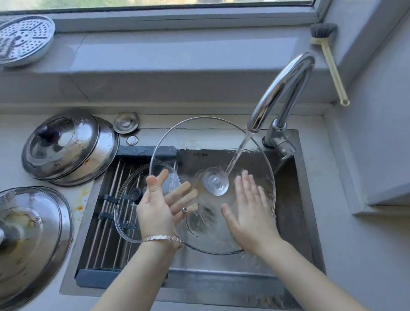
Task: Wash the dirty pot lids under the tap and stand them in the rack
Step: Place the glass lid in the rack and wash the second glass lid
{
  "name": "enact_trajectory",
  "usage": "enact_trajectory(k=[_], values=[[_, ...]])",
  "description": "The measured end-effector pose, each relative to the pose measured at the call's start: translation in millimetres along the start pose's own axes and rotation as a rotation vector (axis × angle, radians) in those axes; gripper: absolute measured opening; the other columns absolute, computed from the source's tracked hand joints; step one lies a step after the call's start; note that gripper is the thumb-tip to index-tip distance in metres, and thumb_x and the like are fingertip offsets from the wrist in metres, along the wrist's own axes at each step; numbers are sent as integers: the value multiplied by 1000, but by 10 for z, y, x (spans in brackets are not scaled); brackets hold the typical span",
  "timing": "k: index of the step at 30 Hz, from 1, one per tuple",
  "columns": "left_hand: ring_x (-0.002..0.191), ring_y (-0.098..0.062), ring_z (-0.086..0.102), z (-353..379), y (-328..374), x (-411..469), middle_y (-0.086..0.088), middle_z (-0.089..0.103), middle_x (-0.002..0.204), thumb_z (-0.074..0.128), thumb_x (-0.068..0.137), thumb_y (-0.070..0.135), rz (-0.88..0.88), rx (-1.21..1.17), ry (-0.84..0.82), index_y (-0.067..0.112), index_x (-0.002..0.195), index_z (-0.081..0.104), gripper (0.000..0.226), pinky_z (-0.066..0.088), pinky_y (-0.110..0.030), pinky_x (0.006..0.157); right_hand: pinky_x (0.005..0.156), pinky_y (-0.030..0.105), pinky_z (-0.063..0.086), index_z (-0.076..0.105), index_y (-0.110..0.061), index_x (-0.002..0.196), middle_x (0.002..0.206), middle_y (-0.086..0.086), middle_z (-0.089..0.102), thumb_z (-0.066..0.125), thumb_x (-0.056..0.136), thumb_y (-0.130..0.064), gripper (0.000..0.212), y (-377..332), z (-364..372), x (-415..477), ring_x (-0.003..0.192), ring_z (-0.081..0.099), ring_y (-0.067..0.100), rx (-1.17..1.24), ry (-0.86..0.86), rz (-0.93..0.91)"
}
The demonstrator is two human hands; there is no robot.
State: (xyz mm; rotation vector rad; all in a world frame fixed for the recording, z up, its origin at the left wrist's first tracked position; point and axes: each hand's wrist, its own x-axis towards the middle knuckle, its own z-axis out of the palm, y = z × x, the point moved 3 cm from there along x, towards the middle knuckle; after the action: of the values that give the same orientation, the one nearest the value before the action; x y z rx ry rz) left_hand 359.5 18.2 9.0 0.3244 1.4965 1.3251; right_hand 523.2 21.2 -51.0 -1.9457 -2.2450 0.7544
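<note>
A large clear glass lid [204, 233] is tilted up in the sink [301, 214], its clear knob [215, 181] facing me. Water runs from the chrome tap [283, 87] onto the glass just right of the knob. My left hand [158, 208] holds the lid's left rim, thumb in front and fingers behind the glass. My right hand [248, 212] lies flat on the lid's right side with straight fingers. A smaller glass lid [123, 222] with a black knob lies on the roll-up rack [107, 221] across the sink's left part.
Two stacked steel lids [69, 147] sit on the counter left of the sink. A greasy glass-and-steel lid [10, 237] lies nearer me. A steamer plate [17, 39] rests on the windowsill, and a brush [331, 59] leans at the right. A small steel disc [126, 122] lies behind the sink.
</note>
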Motion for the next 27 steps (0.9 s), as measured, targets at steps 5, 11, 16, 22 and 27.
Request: enact_trajectory(k=[5,11,16,22,27], values=[[63,-27,72,42,-48,-68,-12,73,76,31,91,52,-18,-6,-20,28,95,59,37,57,-39,55,114,30,-14,-11,-11,147,154,5,-21,7,86,-54,77,204,-271,378,141,-21,12,-14,156,171],[65,-25,72,92,14,12,-14,71,84,31,92,52,8,-38,12,26,99,57,37,57,-33,54,111,27,-18,-27,-20,137,145,-2,-34,-2,82,-60,72,-260,-72,-24,134,-32,7,54,-26,-78],[65,-25,72,47,14,1,-11,72,80,32,91,54,11,-56,8,28,97,58,37,57,-35,55,115,32,-13,-13,-10,147,154,6,-22,17,97,-49,70,97,-243,190,142,-22,15,35,84,189],[61,-25,71,84,-19,-5,-12,73,75,33,89,55,-5,-43,-25,26,99,60,40,57,-34,52,115,33,-14,-11,-8,147,156,9,-18,16,97,-48,69,7,-369,520,143,-19,17,40,160,207],[65,-29,71,137,-159,-76,-12,74,75,27,89,59,-88,43,-83,24,103,60,50,57,-42,57,110,29,-19,-9,-10,147,156,7,-17,14,94,-50,71,-514,-548,675,143,-18,16,51,161,-103]])
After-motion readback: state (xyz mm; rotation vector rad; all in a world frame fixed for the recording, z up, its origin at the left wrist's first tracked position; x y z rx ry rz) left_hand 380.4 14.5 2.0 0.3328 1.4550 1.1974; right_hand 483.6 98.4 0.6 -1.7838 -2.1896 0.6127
